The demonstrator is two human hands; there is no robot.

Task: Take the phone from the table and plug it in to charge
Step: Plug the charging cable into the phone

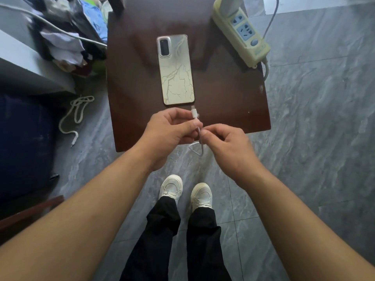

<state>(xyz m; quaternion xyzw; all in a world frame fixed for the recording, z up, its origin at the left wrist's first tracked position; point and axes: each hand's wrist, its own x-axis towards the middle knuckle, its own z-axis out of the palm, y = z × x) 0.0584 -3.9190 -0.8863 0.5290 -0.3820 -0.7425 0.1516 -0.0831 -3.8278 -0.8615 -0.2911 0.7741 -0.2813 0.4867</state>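
A phone (176, 69) in a pale marbled case lies face down in the middle of the dark brown table (233, 98). Just below its bottom edge, my left hand (170, 129) pinches the white plug end of the charging cable (194, 113), whose metal tip points toward the phone without touching it. My right hand (225, 145) grips the same cable a little lower, and a short loop of cable hangs under both hands. Both hands hover over the table's near edge.
A cream power strip (243, 31) with blue sockets lies on the table's far right corner, its cord running off the edge. A white rope (76, 110) lies on the grey tiled floor at left, beside a grey cabinet (30, 67) with clutter. My white shoes (185, 191) stand below.
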